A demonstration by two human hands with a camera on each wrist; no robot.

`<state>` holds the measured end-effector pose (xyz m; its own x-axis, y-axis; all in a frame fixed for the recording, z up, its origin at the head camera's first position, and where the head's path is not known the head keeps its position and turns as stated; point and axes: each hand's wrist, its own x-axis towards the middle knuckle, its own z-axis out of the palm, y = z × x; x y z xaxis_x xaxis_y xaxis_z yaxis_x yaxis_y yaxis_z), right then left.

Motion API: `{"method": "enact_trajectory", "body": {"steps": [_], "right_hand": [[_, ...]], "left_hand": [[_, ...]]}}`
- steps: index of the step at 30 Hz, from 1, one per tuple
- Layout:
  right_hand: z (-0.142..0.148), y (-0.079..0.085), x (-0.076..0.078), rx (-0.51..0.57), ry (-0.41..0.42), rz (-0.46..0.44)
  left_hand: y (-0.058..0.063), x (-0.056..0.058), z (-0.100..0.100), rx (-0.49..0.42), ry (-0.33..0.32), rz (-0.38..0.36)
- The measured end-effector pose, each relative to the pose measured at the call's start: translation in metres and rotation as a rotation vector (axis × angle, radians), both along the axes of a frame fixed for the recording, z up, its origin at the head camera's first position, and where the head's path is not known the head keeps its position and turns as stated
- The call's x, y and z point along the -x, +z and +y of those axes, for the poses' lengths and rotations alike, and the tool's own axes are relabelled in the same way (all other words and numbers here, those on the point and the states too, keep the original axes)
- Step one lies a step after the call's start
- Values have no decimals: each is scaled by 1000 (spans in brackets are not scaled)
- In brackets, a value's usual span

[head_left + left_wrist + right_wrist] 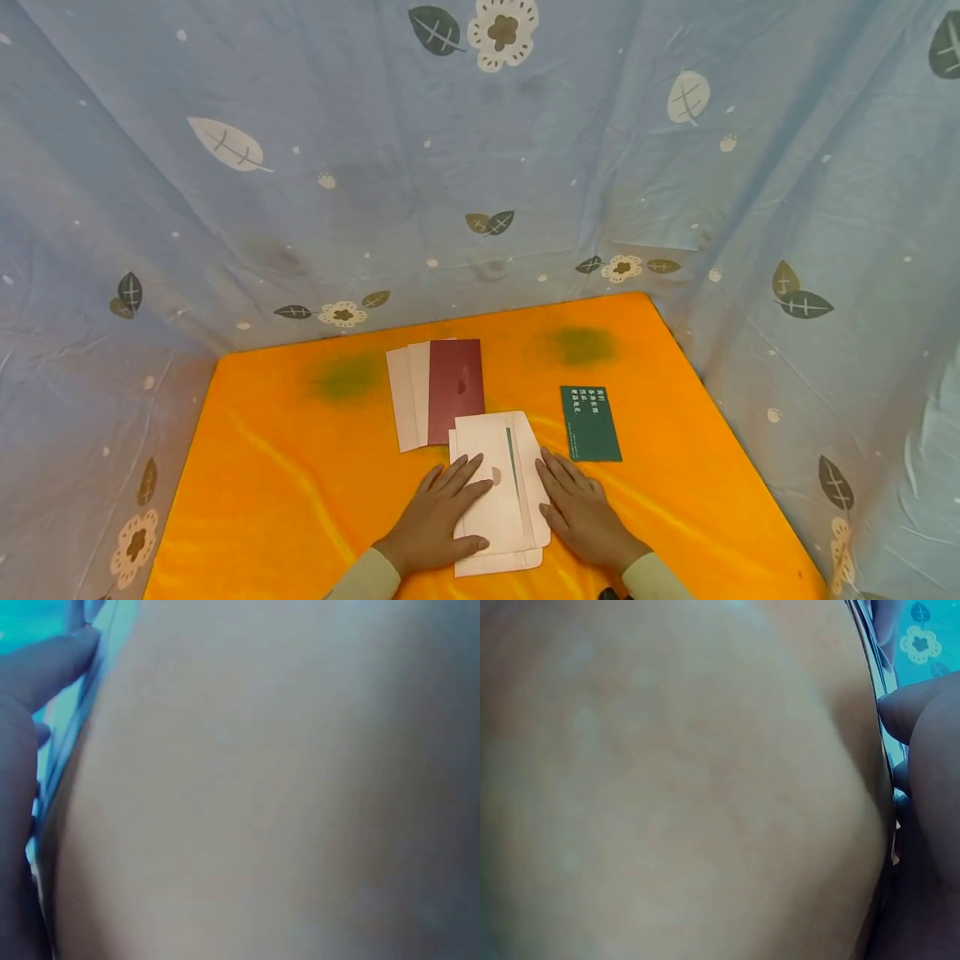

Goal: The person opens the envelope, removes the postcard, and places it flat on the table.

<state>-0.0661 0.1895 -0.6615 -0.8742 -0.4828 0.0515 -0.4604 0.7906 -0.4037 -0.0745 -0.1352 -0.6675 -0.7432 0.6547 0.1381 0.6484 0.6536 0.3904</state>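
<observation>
In the head view a pale pink envelope (480,517) lies near the front of the table, its flap (532,483) spread out to the right. A narrow dark green strip (513,454) shows along its opening. Edges of another pale envelope (498,567) stick out from under it. My left hand (438,521) rests across the envelope's left side, fingers extended and thumb near the lower edge. At the flap's right edge, my right hand (585,508) touches the paper with its fingers extended. The wrist views mostly show blurred skin, with fingers at paper edges.
Behind the envelope lie two overlapping pale envelopes (408,400) with a dark red one (456,392) on top. A green card with white writing (591,423) lies to the right. The orange-covered table (270,517) is enclosed by blue patterned curtains (360,167).
</observation>
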Motion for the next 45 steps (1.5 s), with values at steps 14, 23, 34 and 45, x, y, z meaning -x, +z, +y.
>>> {"method": "enact_trajectory", "body": {"steps": [14,23,34,45], "right_hand": [[-1,2,-1,8,-11,-4],[2,1,1,1,-12,-33],[-1,-5,1,16,-6,17],[2,-6,0,33,-10,41]], "left_hand": [[2,3,33,-1,177,-11],[4,-5,62,-62,292,-6],[2,-16,94,-94,450,-45],[-3,-18,102,-203,492,-25]]}}
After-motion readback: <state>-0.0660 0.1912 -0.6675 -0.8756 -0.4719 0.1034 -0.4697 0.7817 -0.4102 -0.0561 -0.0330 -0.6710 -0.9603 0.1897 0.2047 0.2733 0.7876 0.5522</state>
